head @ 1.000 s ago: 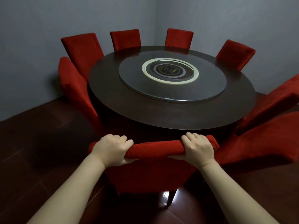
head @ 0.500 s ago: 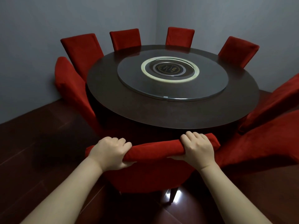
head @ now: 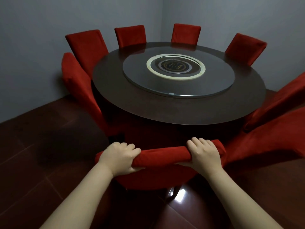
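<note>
Two hands clamp the red fabric-covered chair back (head: 162, 154) low in the frame's centre: my left hand (head: 119, 157) grips its left end, my right hand (head: 203, 154) its right end. It stands just before the round dark wooden surface (head: 148, 106).

Dim room: grey walls (head: 41, 38) meeting in a corner, dark reddish floor (head: 33, 154), round dark table (head: 148, 109) with a glass turntable (head: 206, 86) at its middle, red-covered chairs (head: 130, 37) round its edge.
</note>
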### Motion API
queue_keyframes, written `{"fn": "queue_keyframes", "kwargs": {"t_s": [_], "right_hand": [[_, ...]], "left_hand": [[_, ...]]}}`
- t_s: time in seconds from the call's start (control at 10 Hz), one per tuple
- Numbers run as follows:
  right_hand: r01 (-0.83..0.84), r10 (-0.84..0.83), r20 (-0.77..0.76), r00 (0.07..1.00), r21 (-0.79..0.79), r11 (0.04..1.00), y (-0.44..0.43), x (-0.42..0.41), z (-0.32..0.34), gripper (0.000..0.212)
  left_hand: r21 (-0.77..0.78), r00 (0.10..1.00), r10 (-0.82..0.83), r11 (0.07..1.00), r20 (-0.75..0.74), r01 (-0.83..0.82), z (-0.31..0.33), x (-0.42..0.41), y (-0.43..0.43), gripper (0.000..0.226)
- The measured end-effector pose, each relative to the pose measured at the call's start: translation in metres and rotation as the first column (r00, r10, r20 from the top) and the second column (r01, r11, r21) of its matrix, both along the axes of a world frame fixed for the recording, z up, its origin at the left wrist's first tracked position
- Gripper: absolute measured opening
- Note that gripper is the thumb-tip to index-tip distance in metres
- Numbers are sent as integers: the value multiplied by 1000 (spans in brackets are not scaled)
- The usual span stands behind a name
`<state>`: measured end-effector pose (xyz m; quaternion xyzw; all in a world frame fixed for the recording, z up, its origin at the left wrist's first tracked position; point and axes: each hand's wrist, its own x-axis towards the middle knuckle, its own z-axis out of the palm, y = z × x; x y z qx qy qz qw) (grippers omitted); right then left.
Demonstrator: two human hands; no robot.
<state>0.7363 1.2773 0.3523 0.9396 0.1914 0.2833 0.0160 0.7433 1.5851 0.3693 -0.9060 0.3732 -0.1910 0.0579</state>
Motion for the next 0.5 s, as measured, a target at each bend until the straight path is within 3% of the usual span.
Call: {"fn": "queue_keyframes", "kwargs": {"t_s": [0.1, 0.2, 0.3, 0.4, 0.5], "right_hand": [[74, -90, -205, 975, -88, 993, 7, -11, 23, 71], [197, -270, -418, 867, -209, 958, 21, -20, 47, 75], [298, -352, -634, 688, -195, 935, 40, -33, 65, 81], [370, -293, -727, 621, -58, 927, 57, -38, 102, 72], [389, -137, -602, 787, 310, 868, 70, -32, 170, 56]], "left_hand": [[100, 972, 174, 982, -161, -159, 14, -6, -4, 70], [237, 827, 408, 911, -386, -338, 29, -13, -11, 88], [332, 515, 529, 841, -674, -428, 56, -18, -14, 100], [368, 305, 507, 833, -806, -413, 101, -15, -16, 86], [-2, 469, 257, 875, -845, -485, 169, -11, -19, 61]]}}
